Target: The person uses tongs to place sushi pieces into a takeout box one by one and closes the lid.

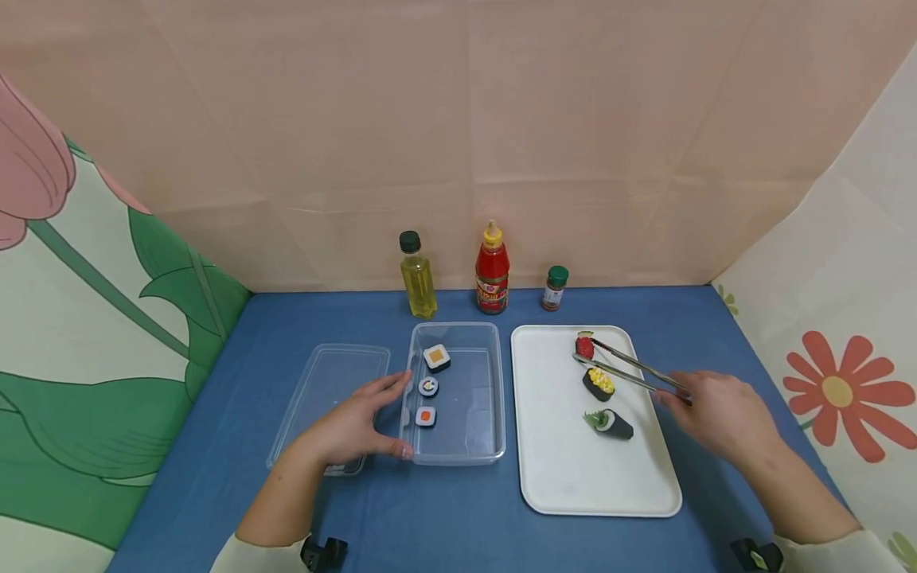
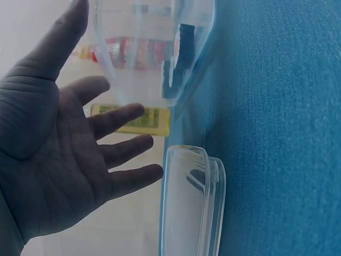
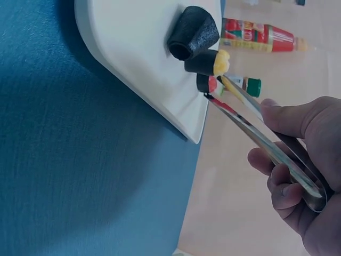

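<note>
Left hand (image 1: 364, 423): fingers spread, gripping nothing, at the left side of the plastic box (image 1: 469, 426).
Right hand (image 1: 725, 414): fingers curled round metal tongs (image 1: 641, 367).
Red sushi (image 1: 584, 347): far end of the tray (image 1: 573, 477), by the tongs' tips.
Red bottle (image 1: 492, 274): farthest back, on the desk (image 1: 444, 517).

Off-white sleeves at bottom of head view: left sleeve (image 1: 259, 557) lower left, right sleeve (image 1: 838, 555) lower right. Black blocky left gadget (image 1: 331, 555) and right gadget (image 1: 749, 555) by the cuffs. Left hand (image 1: 353, 426), right hand (image 1: 722, 415) bare.
</note>
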Motion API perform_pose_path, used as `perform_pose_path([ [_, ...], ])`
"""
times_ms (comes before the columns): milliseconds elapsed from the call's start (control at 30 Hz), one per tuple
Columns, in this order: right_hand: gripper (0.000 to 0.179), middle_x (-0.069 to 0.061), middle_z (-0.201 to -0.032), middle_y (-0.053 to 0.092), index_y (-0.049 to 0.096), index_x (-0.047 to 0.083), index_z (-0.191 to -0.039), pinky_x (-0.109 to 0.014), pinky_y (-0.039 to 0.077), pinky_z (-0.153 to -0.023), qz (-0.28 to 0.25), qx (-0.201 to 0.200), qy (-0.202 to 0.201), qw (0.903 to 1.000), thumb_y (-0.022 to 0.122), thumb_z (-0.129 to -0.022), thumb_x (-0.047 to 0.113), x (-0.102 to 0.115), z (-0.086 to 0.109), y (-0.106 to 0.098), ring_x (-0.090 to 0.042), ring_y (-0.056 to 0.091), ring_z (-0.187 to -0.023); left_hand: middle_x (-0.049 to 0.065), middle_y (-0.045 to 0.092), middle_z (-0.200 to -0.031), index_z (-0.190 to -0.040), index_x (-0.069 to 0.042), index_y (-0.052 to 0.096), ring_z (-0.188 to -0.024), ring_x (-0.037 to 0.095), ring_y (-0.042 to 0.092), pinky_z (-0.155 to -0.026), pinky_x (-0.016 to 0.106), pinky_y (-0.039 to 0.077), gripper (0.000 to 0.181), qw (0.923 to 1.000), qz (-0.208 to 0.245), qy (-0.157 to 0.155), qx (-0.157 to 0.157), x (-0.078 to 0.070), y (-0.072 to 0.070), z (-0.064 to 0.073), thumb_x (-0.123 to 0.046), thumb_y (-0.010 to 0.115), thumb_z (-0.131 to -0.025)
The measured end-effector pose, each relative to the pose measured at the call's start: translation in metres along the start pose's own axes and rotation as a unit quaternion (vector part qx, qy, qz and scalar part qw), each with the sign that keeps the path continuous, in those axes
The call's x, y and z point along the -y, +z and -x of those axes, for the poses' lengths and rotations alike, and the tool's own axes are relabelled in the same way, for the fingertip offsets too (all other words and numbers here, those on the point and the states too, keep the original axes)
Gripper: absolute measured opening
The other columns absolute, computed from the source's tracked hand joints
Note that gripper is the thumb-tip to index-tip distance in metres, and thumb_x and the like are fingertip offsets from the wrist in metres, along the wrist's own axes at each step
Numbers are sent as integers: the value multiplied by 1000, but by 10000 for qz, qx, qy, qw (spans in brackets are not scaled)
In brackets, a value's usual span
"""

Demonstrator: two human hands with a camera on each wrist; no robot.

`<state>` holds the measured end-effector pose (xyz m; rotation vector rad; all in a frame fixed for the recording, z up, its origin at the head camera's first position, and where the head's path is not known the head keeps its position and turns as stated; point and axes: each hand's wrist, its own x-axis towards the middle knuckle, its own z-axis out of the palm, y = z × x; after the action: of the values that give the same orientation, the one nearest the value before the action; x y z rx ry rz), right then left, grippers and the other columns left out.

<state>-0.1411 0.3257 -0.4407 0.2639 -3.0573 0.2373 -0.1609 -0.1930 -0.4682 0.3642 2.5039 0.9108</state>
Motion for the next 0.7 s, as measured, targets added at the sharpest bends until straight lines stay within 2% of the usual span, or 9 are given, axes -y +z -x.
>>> perform_pose_path([
  [367, 42, 0, -69, 67, 78, -2, -104, -44, 53, -55, 112, -301, -257, 9992, 88, -83, 32, 1, 0, -6, -20, 61, -62, 6, 20, -172, -166, -24, 27, -156, 44, 15, -114, 70, 28, 119, 10000, -4, 24, 6, -1, -1, 0, -48, 95, -71],
  [700, 43, -9, -80, 75, 77, -3, -111, -45, 55, -58, -149, -385, -424, 9982, 87, -85, 30, 8, -1, -15, -26, 69, -69, 5, 20, -172, -166, -25, 27, -156, 43, 15, -114, 69, 29, 118, 10000, 30, -7, 23, -2, -1, 0, -48, 94, -72],
])
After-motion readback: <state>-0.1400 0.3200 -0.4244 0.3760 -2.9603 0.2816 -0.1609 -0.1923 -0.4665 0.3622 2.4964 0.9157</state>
